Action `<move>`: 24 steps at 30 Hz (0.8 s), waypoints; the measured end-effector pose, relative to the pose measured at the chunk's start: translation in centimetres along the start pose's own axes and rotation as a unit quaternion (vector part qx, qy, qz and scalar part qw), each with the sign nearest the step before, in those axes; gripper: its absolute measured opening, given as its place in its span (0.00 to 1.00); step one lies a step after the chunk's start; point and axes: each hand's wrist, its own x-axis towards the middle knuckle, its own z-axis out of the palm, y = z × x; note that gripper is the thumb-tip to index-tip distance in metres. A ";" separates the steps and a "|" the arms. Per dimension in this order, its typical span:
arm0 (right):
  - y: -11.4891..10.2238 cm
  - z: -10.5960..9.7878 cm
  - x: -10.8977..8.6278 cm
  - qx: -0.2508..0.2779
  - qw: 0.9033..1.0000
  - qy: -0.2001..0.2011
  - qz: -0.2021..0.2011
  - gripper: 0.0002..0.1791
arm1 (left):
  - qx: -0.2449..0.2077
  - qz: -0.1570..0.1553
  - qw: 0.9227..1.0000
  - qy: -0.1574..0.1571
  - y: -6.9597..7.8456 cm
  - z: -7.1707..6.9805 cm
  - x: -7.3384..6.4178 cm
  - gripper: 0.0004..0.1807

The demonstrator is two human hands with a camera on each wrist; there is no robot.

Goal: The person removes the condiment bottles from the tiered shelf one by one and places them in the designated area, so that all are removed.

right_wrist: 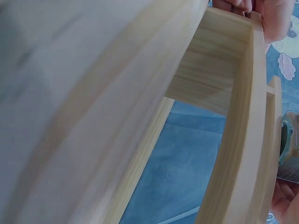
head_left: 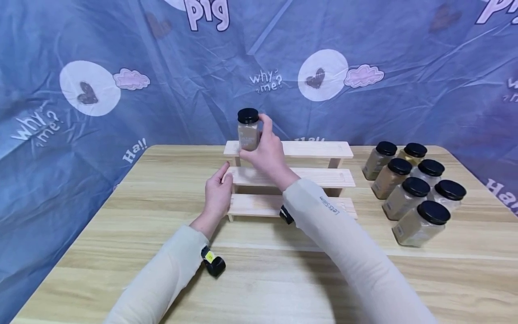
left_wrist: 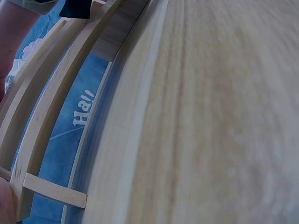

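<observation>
My right hand (head_left: 269, 150) grips a square clear spice jar (head_left: 247, 135) with a black lid and pale brown contents. The jar is upright over the left end of the top tier of a three-tier wooden rack (head_left: 317, 149), its base right at the board. At the rack's left side, my left hand (head_left: 217, 194) holds the end of the frame near the middle tier. The right wrist view shows left-hand fingers (right_wrist: 233, 4) curled by that end, and part of the jar (right_wrist: 290, 147) at the right edge.
Several similar jars (head_left: 417, 225) with black lids and tan, greenish or yellow contents stand grouped on the wooden table (head_left: 259, 279), right of the rack. A blue printed cloth (head_left: 194, 90) hangs behind the table's back edge.
</observation>
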 end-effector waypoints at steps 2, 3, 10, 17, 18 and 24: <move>0.0 -0.2 -0.1 0.002 1.000 -0.004 0.002 0.51 | 0.000 0.002 1.000 0.000 0.0 -0.1 0.0 0.24; 0.0 -0.3 -0.2 0.004 1.000 -0.006 0.003 0.51 | 0.000 0.002 1.000 -0.001 -0.1 -0.1 0.0 0.24; 0.5 -1.1 -0.8 0.016 1.000 -0.004 -0.001 0.52 | 0.008 -0.002 1.000 0.000 -0.2 -0.1 -0.1 0.25; 1.2 -2.3 -1.3 0.028 1.000 0.006 0.000 0.51 | 0.001 -0.005 1.000 -0.005 0.0 -0.1 -0.2 0.25; 1.3 -2.5 -1.4 0.031 0.999 0.009 0.000 0.51 | 0.003 -0.003 1.000 -0.005 0.0 -0.1 -0.2 0.25; 2.0 -4.1 -1.9 0.047 0.999 0.022 -0.001 0.51 | 0.008 -0.003 1.000 -0.005 -0.1 -0.2 -0.2 0.25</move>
